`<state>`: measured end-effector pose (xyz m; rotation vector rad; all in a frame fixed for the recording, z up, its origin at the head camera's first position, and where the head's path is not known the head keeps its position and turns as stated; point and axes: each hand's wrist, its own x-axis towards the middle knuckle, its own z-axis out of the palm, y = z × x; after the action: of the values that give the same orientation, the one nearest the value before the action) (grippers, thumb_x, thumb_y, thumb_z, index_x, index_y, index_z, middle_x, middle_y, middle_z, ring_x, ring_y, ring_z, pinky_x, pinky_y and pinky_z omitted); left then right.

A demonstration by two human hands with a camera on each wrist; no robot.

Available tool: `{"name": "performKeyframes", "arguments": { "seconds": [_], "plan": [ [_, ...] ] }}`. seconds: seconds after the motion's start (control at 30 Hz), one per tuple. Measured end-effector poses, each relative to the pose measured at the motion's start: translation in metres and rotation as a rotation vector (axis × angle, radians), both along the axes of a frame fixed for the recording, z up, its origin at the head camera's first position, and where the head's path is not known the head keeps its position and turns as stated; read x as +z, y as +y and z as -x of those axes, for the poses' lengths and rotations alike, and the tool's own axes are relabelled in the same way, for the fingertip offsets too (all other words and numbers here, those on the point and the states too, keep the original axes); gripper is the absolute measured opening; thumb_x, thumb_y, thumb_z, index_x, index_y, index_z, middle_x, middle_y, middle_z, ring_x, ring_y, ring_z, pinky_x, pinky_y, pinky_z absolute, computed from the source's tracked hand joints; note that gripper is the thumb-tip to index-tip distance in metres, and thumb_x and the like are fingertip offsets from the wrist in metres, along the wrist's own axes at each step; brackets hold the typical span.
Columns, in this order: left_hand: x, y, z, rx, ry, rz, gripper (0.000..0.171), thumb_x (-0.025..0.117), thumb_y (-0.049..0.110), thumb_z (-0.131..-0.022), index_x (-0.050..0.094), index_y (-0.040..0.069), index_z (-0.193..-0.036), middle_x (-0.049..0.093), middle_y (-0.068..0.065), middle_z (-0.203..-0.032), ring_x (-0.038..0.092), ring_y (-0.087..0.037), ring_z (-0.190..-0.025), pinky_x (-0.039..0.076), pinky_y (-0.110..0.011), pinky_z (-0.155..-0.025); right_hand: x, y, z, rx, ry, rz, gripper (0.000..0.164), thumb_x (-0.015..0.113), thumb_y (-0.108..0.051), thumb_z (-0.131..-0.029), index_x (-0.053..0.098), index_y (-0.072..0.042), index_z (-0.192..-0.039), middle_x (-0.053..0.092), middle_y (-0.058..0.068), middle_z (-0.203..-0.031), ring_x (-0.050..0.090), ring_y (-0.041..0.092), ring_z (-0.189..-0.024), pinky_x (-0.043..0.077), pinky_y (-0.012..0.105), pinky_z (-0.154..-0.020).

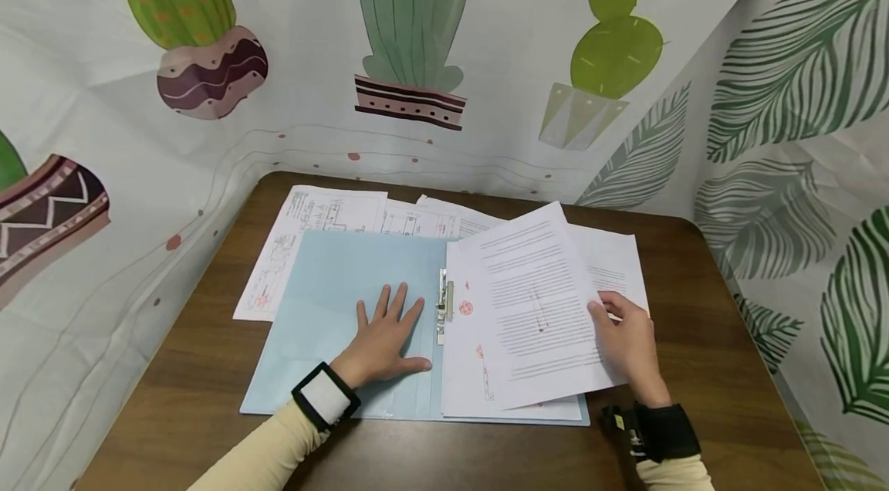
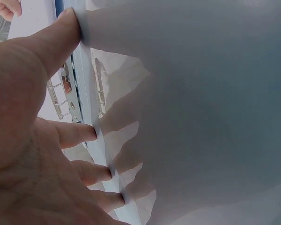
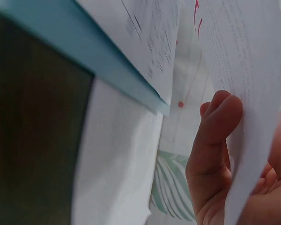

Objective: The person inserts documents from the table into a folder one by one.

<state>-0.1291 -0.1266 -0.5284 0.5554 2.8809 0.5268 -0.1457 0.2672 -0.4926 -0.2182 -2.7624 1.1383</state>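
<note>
A light blue folder [image 1: 326,306] lies opened flat on the table, a metal clip [image 1: 444,306] along its spine. My left hand [image 1: 382,340] rests on the folder's left cover with fingers spread and straight; in the left wrist view its fingertips touch the glossy cover. On the right side lies a stack of printed sheets with red stamps. My right hand [image 1: 628,336] pinches the right edge of the top printed sheet [image 1: 535,298] between thumb and fingers. That sheet is lifted and bowed away from the sheets below, as the right wrist view shows.
Drawing sheets [image 1: 278,259] stick out from under the folder at the back left. More printed pages [image 1: 614,252] lie beneath it at the back right. The brown wooden table [image 1: 701,367] stands against a cloth [image 1: 507,120] printed with cacti and leaves.
</note>
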Motion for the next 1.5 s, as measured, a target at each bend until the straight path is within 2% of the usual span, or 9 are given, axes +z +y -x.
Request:
{"name": "performKeyframes", "arguments": {
  "seconds": [0.13, 0.27, 0.37, 0.5, 0.77, 0.9, 1.17, 1.33, 1.5],
  "plan": [
    [0.001, 0.001, 0.0, 0.002, -0.009, 0.0, 0.104, 0.081, 0.061, -0.079, 0.042, 0.005, -0.157, 0.019, -0.03, -0.166, 0.01, -0.056, -0.151, 0.009, -0.085, -0.105, -0.012, -0.01, -0.003, -0.014, -0.009, 0.035, 0.027, 0.063, -0.019, -0.103, 0.072, -0.003, -0.123, 0.076, 0.019, -0.108, 0.075, 0.033, -0.095, 0.053, 0.029, -0.078],
    [0.001, 0.001, 0.0, 0.004, -0.012, 0.003, 0.104, 0.081, 0.061, -0.079, 0.041, 0.005, -0.157, 0.018, -0.029, -0.166, 0.009, -0.055, -0.151, 0.009, -0.085, -0.105, -0.017, -0.02, -0.007, -0.02, -0.026, 0.067, 0.028, 0.063, -0.019, -0.103, 0.072, -0.003, -0.123, 0.076, 0.02, -0.108, 0.075, 0.032, -0.094, 0.053, 0.027, -0.077],
    [0.0, 0.001, 0.001, 0.004, -0.014, 0.007, 0.104, 0.08, 0.061, -0.08, 0.04, 0.006, -0.158, 0.017, -0.029, -0.166, 0.008, -0.055, -0.152, 0.008, -0.085, -0.106, -0.021, -0.026, -0.01, -0.034, -0.047, 0.086, 0.027, 0.064, -0.021, -0.102, 0.072, -0.004, -0.122, 0.077, 0.018, -0.105, 0.075, 0.029, -0.091, 0.049, 0.021, -0.074],
    [0.0, 0.001, 0.001, 0.005, -0.022, 0.011, 0.104, 0.08, 0.061, -0.08, 0.039, 0.006, -0.158, 0.016, -0.028, -0.167, 0.007, -0.054, -0.152, 0.007, -0.085, -0.106, -0.025, -0.033, -0.014, -0.059, -0.072, 0.104, 0.026, 0.065, -0.024, -0.101, 0.073, -0.006, -0.118, 0.077, 0.014, -0.101, 0.074, 0.024, -0.089, 0.047, 0.024, -0.076],
    [0.001, 0.001, 0.001, 0.008, -0.024, 0.011, 0.103, 0.08, 0.06, -0.081, 0.039, 0.006, -0.159, 0.015, -0.028, -0.167, 0.006, -0.054, -0.152, 0.008, -0.084, -0.106, -0.024, -0.042, -0.022, -0.094, -0.097, 0.115, 0.024, 0.066, -0.027, -0.1, 0.072, -0.008, -0.112, 0.075, 0.012, -0.095, 0.067, 0.019, -0.077, 0.044, 0.031, -0.073],
    [0.002, 0.001, 0.001, 0.008, -0.023, 0.013, 0.103, 0.08, 0.061, -0.081, 0.038, 0.006, -0.159, 0.015, -0.028, -0.167, 0.006, -0.054, -0.152, 0.008, -0.084, -0.106, -0.022, -0.045, -0.026, -0.092, -0.115, 0.098, 0.025, 0.066, -0.028, -0.1, 0.071, -0.006, -0.111, 0.073, 0.013, -0.095, 0.065, 0.022, -0.079, 0.044, 0.035, -0.073],
    [0.003, 0.001, 0.002, 0.002, -0.018, 0.011, 0.104, 0.081, 0.061, -0.08, 0.04, 0.006, -0.158, 0.016, -0.028, -0.167, 0.007, -0.054, -0.152, 0.008, -0.085, -0.106, -0.024, -0.048, -0.03, -0.09, -0.124, 0.031, 0.02, 0.07, -0.022, -0.097, 0.071, -0.003, -0.103, 0.071, 0.014, -0.088, 0.061, 0.024, -0.072, 0.042, 0.032, -0.064],
    [0.003, 0.001, 0.002, 0.002, -0.009, 0.011, 0.103, 0.081, 0.061, -0.08, 0.041, 0.006, -0.157, 0.018, -0.029, -0.166, 0.009, -0.055, -0.152, 0.01, -0.085, -0.105, -0.023, -0.046, -0.031, -0.056, -0.167, -0.03, 0.023, 0.071, -0.022, -0.096, 0.07, -0.002, -0.107, 0.064, 0.01, -0.082, 0.056, 0.022, -0.069, 0.039, 0.033, -0.061],
    [0.003, 0.002, 0.002, 0.005, -0.008, 0.017, 0.104, 0.081, 0.061, -0.079, 0.041, 0.005, -0.157, 0.018, -0.029, -0.166, 0.009, -0.055, -0.152, 0.01, -0.085, -0.105, -0.023, -0.046, -0.032, -0.027, -0.213, -0.038, 0.03, 0.071, -0.023, -0.096, 0.068, 0.0, -0.115, 0.059, 0.008, -0.078, 0.051, 0.021, -0.065, 0.037, 0.032, -0.059]
  ]
}}
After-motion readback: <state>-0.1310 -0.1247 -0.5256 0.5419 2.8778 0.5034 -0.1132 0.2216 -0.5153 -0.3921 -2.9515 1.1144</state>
